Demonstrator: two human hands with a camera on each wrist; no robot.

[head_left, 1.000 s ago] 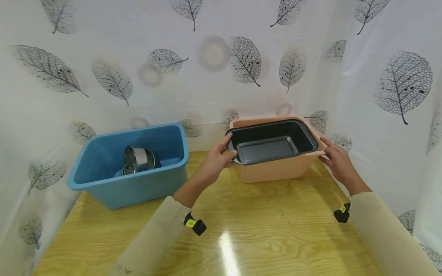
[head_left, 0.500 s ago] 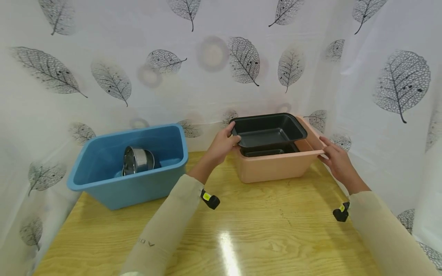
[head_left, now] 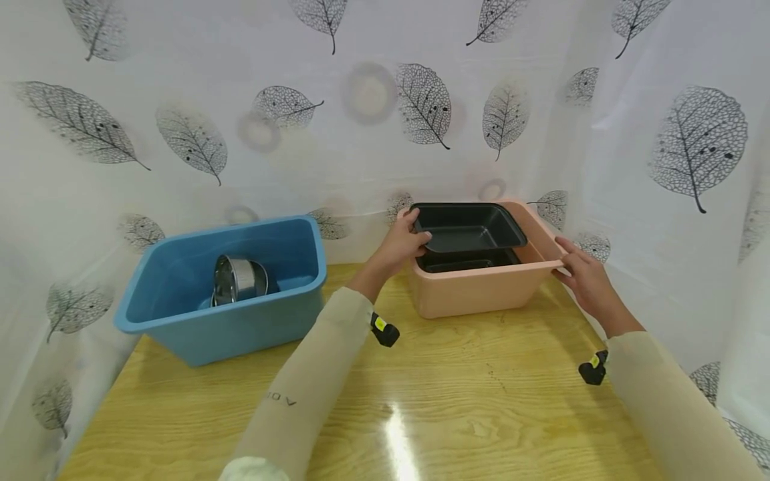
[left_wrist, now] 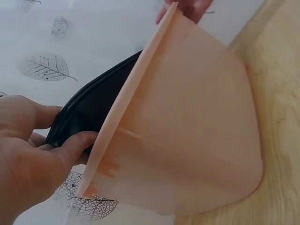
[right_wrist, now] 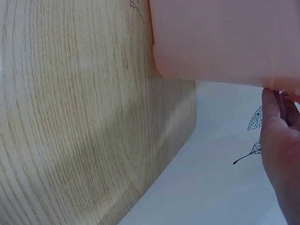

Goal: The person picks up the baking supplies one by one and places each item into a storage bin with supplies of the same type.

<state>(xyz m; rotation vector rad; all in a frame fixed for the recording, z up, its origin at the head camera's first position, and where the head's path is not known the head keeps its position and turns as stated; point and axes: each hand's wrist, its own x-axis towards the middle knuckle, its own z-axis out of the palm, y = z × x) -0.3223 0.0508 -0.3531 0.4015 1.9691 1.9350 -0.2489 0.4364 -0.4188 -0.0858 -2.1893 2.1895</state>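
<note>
My left hand (head_left: 402, 244) pinches the left end of a black loaf pan (head_left: 463, 230), thumb at its near corner. The pan is partly inside the mouth of a peach plastic bin (head_left: 481, 294), toward the left and back. Below it in the bin lies another dark pan (head_left: 475, 262), mostly hidden. My right hand (head_left: 586, 284) grips the bin's right rim, its thumb on the upper side. In the left wrist view, fingers hold the pan's edge (left_wrist: 89, 101) close to the bin's rim. The right wrist view shows the right hand (right_wrist: 283, 140) at the bin's edge.
A blue plastic bin (head_left: 240, 327) stands on the left of the wooden table (head_left: 469, 401), with shiny metal bowls (head_left: 240, 279) inside. A white curtain (head_left: 373, 153) with leaf prints hangs behind and beside the table.
My left hand has moved the loaf pan left and back, from across the bin's top into its left-rear part, uncovering the pan below. My right hand stays on the rim.
</note>
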